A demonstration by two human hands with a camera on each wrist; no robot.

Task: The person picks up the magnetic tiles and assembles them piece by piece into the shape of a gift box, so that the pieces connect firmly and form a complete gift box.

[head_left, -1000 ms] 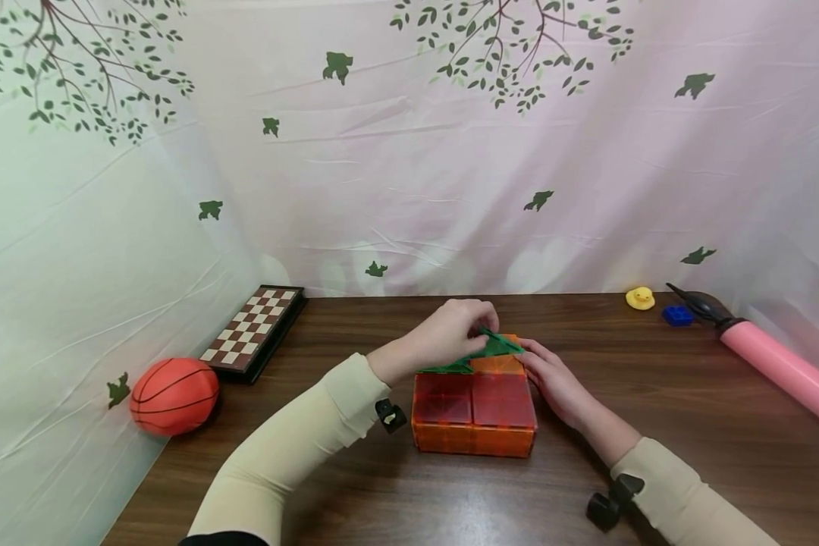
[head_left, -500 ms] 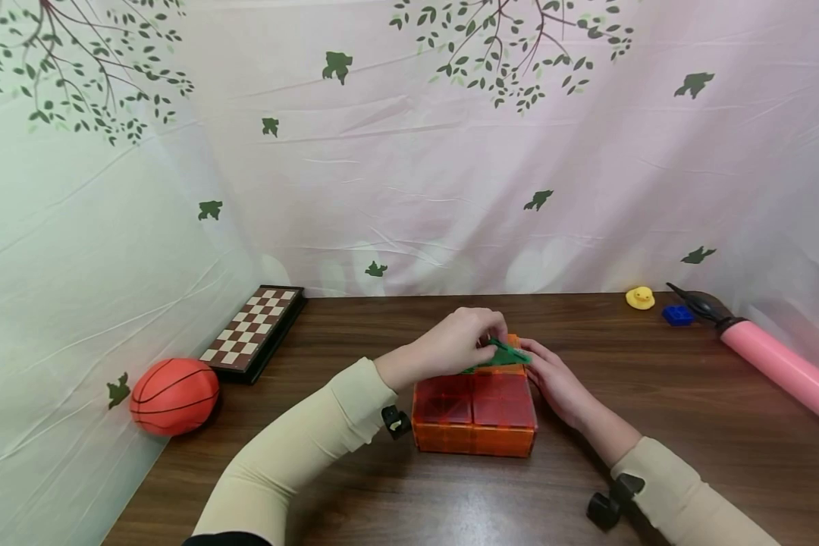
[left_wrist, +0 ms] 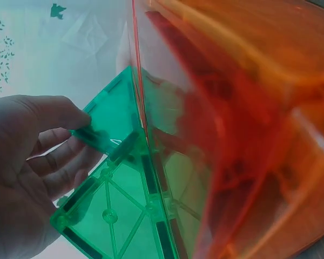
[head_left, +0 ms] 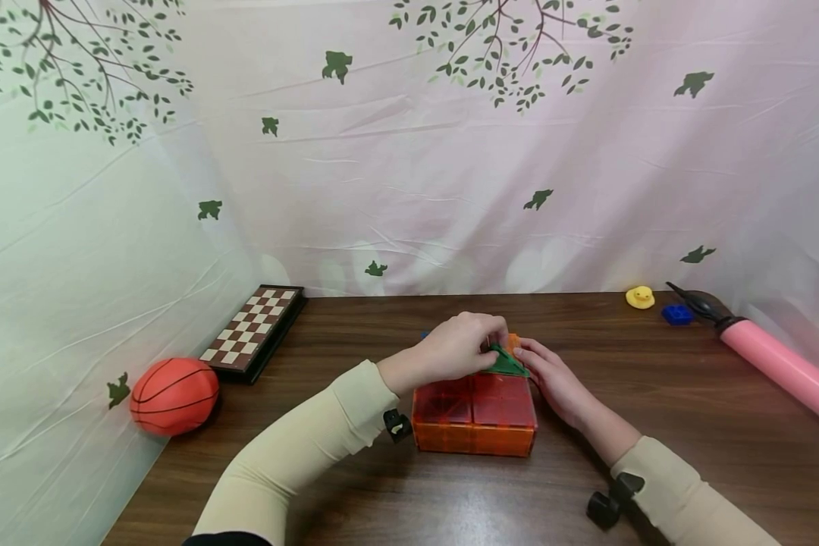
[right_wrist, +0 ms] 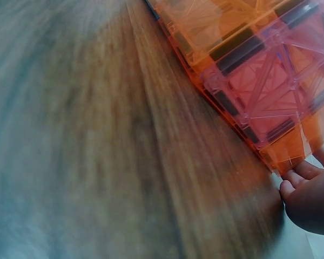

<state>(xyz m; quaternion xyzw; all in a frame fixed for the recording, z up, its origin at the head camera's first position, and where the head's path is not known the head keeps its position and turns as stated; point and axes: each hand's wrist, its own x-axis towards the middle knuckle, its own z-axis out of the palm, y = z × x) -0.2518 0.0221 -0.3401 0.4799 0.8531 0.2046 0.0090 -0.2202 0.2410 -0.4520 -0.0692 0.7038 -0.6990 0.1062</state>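
Observation:
A box-like build of magnetic tiles [head_left: 474,438] sits mid-table, with see-through orange sides and red tiles on top. My left hand [head_left: 453,345] reaches over its back part and pinches a green triangular magnetic tile [left_wrist: 110,116] between thumb and fingers. Beside it in the left wrist view is a second green triangular tile [left_wrist: 110,213], against the build's edge. My right hand [head_left: 553,379] lies along the build's right back corner, fingertips touching it near an orange tile [head_left: 513,343]. In the right wrist view, these fingers [right_wrist: 305,172] meet the corner of the orange-and-red side.
A checkered board [head_left: 252,326] and a small red basketball [head_left: 174,396] are on the left. At the far right lie a yellow rubber duck [head_left: 640,297], a blue block [head_left: 677,315] and a pink hand pump [head_left: 785,371]. A printed curtain hangs behind the table [head_left: 355,318].
My left hand has moved right and slightly down with the green tile, which now sits lower and steeper behind the red top. The right hand stays at the corner, its fingertips shifted only slightly.

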